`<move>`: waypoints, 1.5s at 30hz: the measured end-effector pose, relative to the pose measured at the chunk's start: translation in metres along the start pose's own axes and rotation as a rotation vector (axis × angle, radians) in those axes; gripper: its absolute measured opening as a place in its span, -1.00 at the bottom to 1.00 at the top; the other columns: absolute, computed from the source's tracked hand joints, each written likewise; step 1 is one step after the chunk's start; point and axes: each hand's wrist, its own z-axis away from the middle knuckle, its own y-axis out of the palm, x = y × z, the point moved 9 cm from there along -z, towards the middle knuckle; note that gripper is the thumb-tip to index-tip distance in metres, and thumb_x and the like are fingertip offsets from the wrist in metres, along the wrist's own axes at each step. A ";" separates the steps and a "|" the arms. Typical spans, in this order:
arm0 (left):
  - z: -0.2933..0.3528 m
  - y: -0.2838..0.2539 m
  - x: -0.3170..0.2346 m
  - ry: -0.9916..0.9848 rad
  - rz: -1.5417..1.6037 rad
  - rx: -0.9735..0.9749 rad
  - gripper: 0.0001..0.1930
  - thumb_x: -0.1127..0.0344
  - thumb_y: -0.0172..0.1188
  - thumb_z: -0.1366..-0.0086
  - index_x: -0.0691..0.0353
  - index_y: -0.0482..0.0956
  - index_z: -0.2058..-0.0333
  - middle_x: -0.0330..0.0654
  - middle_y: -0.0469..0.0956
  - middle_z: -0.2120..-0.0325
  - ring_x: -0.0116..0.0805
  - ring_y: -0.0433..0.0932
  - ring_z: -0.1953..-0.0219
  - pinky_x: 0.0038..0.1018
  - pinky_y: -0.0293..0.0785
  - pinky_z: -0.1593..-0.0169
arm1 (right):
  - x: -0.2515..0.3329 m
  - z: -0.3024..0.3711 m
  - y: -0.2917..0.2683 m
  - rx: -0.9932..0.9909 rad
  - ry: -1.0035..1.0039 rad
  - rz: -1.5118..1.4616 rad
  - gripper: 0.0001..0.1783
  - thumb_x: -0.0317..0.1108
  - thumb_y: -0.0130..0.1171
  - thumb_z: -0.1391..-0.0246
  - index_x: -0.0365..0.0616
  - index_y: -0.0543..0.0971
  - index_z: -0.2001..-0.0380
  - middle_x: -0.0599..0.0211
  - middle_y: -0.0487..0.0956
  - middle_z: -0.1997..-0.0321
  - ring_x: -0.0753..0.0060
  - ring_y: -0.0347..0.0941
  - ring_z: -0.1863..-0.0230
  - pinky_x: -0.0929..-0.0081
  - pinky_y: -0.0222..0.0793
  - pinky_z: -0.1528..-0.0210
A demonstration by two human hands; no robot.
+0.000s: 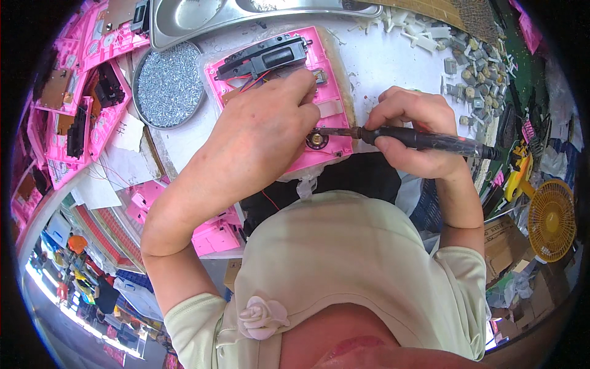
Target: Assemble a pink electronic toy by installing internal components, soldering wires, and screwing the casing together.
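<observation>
My right hand (424, 126) grips a soldering iron (430, 141) by its black handle. Its metal tip points left, over a small round speaker (317, 140) at the near end of a pink plastic housing (335, 111). Across that housing lies my left hand (267, 120), its fingers curled closed near the iron's tip; what they pinch, if anything, is hidden. At the housing's far end sits a black plastic module (270, 58), with thin red wires (255, 80) running from it beneath my left hand.
A round tray of small screws (169, 83) stands left of the housing, below a metal tray (178, 24). Pink housings (80, 117) with black modules pile up at far left. Small motors (473, 80) and white plastic pieces (424, 37) lie on the right. A yellow fan (551, 220) stands beyond.
</observation>
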 end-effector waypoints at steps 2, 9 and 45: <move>-0.001 0.000 -0.001 0.009 -0.016 0.009 -0.89 0.44 0.25 -0.05 0.33 0.53 0.45 -0.04 0.42 0.30 -0.04 0.55 0.24 -0.14 0.51 0.25 | 0.001 0.002 -0.003 -0.008 -0.017 -0.001 -0.72 -0.42 0.30 0.23 -0.30 0.61 0.36 0.18 0.60 0.48 0.37 0.37 0.55 0.44 0.26 0.46; -0.003 0.001 -0.004 0.033 -0.073 0.016 -0.90 0.42 0.22 -0.07 0.33 0.54 0.45 -0.04 0.42 0.28 -0.04 0.55 0.24 -0.14 0.52 0.24 | 0.006 0.003 -0.009 -0.083 -0.105 -0.020 -0.76 -0.46 0.33 0.17 -0.24 0.64 0.33 0.33 0.52 0.58 0.52 0.34 0.63 0.53 0.22 0.52; 0.019 0.003 0.015 0.043 0.141 -0.303 -0.83 0.46 0.39 -0.06 0.22 0.64 0.33 -0.15 0.59 0.36 -0.12 0.57 0.30 -0.28 0.48 0.24 | 0.017 0.026 -0.041 -0.229 -0.251 -0.084 -0.74 -0.48 0.32 0.13 -0.33 0.62 0.30 0.26 0.55 0.51 0.49 0.36 0.58 0.53 0.24 0.48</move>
